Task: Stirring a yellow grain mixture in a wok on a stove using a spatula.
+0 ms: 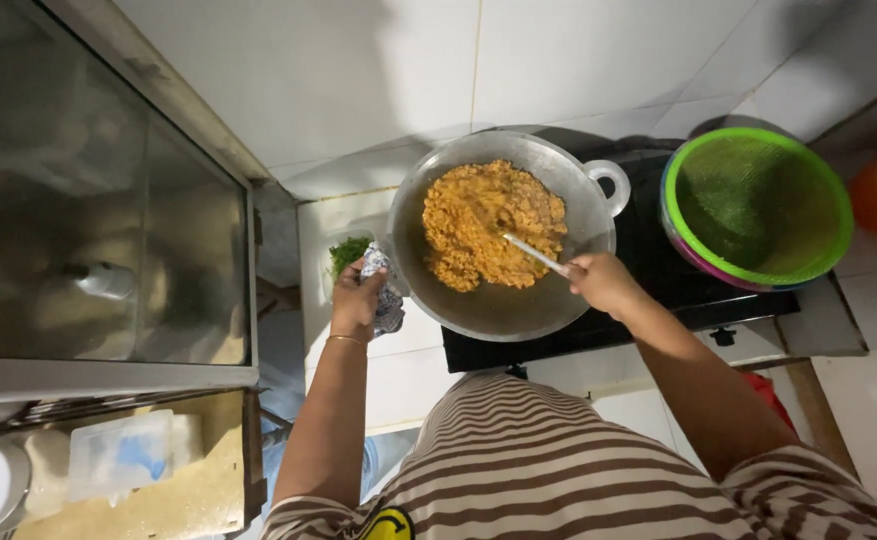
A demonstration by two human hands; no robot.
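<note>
1. Nearest: striped shirt (549, 460) at bottom edge, with a round yellow patch (387, 524) on its hem.
2. Left hand (357, 298) clenched on a patterned cloth (387, 300), gripping left rim of metal wok (504, 235).
3. Right hand (604, 282) closed round handle of a metal spatula (537, 253), tip buried in orange fried rice (492, 225) filling wok's upper half.
4. Wok seated on black stove (659, 280), toward its left edge.
5. Green-rimmed round strainer (759, 205) on stove's right end.
6. Chopped greens (348, 252) on white counter (409, 370), just left of wok.
7. Translucent plastic packet (119, 452) in bottom-left corner.
</note>
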